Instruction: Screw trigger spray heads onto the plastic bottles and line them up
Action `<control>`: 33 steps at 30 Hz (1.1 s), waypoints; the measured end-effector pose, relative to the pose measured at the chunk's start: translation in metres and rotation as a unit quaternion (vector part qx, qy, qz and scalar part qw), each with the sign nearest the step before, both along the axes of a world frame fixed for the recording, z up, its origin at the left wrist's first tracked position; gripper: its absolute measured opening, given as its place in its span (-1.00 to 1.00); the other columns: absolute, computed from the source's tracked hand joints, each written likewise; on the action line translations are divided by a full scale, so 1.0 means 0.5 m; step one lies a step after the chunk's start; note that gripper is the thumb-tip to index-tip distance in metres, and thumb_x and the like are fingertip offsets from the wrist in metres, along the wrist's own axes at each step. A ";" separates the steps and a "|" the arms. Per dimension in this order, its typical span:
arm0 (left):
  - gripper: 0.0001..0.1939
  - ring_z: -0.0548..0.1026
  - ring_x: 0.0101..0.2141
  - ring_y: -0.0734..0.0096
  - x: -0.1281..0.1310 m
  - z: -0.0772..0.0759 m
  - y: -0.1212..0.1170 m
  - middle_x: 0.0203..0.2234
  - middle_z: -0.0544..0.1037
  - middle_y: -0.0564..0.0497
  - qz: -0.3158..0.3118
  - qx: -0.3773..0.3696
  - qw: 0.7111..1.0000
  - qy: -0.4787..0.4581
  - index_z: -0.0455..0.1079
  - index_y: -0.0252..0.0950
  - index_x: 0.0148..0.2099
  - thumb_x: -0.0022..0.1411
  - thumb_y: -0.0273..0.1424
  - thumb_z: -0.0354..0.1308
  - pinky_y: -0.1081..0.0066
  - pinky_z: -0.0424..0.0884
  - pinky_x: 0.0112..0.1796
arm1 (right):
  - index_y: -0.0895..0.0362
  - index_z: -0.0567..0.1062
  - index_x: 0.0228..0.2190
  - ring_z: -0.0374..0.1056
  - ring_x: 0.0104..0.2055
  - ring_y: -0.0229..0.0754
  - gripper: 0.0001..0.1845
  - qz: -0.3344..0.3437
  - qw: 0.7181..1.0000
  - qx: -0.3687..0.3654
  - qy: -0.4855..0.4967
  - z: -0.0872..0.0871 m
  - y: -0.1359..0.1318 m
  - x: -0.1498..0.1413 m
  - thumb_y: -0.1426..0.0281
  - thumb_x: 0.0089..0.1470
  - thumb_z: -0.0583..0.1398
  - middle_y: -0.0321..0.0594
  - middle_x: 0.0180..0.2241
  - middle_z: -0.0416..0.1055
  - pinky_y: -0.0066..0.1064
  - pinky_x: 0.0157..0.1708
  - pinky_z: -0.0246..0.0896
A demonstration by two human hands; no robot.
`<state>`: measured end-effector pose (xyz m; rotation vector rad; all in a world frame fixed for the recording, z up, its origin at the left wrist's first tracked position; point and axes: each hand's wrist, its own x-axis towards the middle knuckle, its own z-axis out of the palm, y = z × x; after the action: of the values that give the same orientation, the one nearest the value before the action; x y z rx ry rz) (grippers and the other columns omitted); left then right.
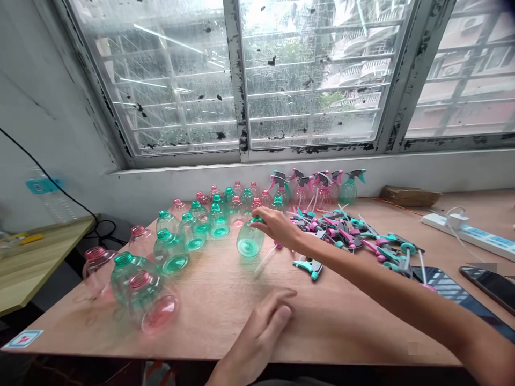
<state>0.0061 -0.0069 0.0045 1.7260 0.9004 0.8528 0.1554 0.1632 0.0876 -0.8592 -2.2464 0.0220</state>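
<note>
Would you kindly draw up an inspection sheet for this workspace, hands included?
Surface: wood-toned table, sticker at its near left corner.
Work items: green bottle in hand; pink and green bottles left of it; loose spray heads piled right.
Clutter: phone, brown block.
Hands: right hand grips the green bottle's neck; left hand open, table contact unclear.
Cables: black cable at left; white cable by the power strip.
Surroundings: window behind, frame paint peeling.

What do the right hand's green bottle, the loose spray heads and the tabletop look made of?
Green bottle: smooth, probably plastic; its tinted walls are see-through. Spray heads: likely opaque moulded plastic, by their solid colours. Tabletop: tan, wood or laminate, unclear.
</note>
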 end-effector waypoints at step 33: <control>-0.40 0.29 0.29 -0.06 -0.003 -0.019 0.031 0.19 0.49 -0.10 0.193 -0.048 0.967 -0.162 0.33 -0.17 0.28 0.32 0.02 0.19 0.05 0.14 0.31 | -0.03 0.57 -0.23 0.50 -0.08 0.16 -0.73 -0.277 0.956 -0.046 -0.081 -0.242 -0.309 0.259 0.08 0.30 0.19 -0.16 -0.23 0.63 0.33 0.24 0.02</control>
<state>0.0044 0.0086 -0.0051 1.2948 1.0491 1.2838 0.2851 0.0086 -0.0335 -1.5634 -2.0834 -0.2130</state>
